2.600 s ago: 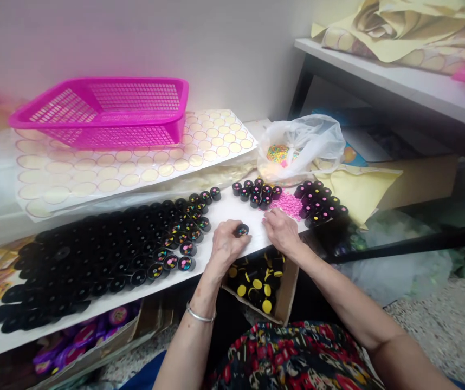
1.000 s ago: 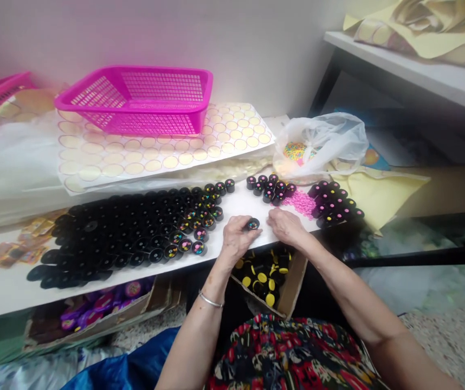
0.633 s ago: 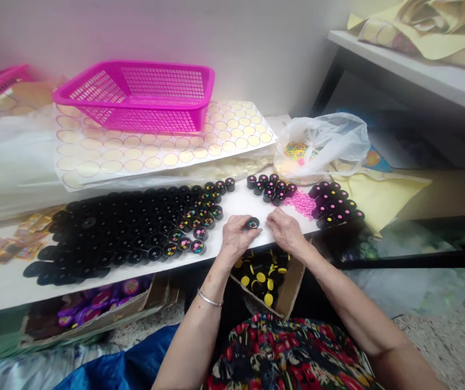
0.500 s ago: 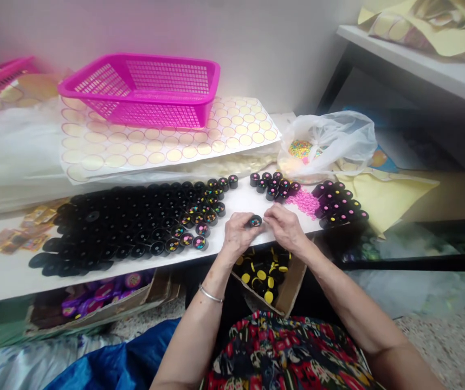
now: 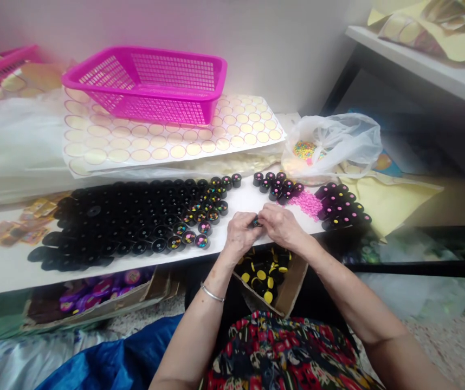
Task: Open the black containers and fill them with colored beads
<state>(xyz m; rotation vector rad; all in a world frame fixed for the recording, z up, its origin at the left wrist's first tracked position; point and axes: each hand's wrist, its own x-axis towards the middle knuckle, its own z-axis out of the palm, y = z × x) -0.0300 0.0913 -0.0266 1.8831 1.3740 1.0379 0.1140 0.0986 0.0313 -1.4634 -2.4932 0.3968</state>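
Over the table's front edge, my left hand [image 5: 240, 233] is closed around a small black cup [image 5: 256, 221] with bits of colour inside. My right hand [image 5: 280, 222] meets it from the right, its fingers pinched together at the cup's rim and partly covering it. Whatever is between those fingertips is too small to make out. To the right of my hands lies a pile of small pink pieces [image 5: 308, 205]. On the left stand rows of black cups [image 5: 135, 216], the nearer right ones holding coloured bits. Smaller groups of black cups [image 5: 340, 206] with pink or yellow dots stand to the right.
A pink basket [image 5: 143, 111] rests on a sheet of round stickers [image 5: 159, 154]. Behind the pink pieces sits a clear plastic bag [image 5: 350, 138] of coloured beads. Below the table are a box [image 5: 291, 287] of yellow-and-black pieces and a box [image 5: 135, 300] of purple items.
My right hand has moved left to the cup, and its fingertips now overlap the rim. The camera view has shifted slightly.
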